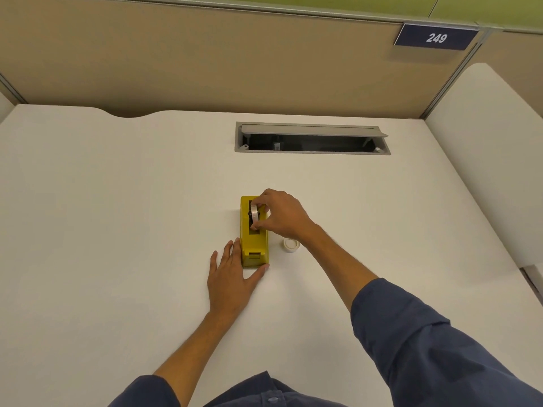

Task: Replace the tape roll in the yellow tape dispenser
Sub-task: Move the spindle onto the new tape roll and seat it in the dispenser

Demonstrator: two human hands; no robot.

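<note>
We see one boxy yellow tape dispenser (254, 233) on the smooth white desk (117, 201). Our right hand (282, 214) pinches one tape roll (254, 213) in its dark slot; our left hand (232, 274) lies spread against its near end. A second roll (291, 245) lies flat just beside, partly hidden by the wrist.

Both arms reach forward in rolled-up blue sleeves. The left hand (232, 277) lies flat, fingers straight and spread, thumb stretched out to the right. The right hand (282, 214) is arched, wrist raised, its fingertips (258, 226) curled in a pinching grip.
</note>
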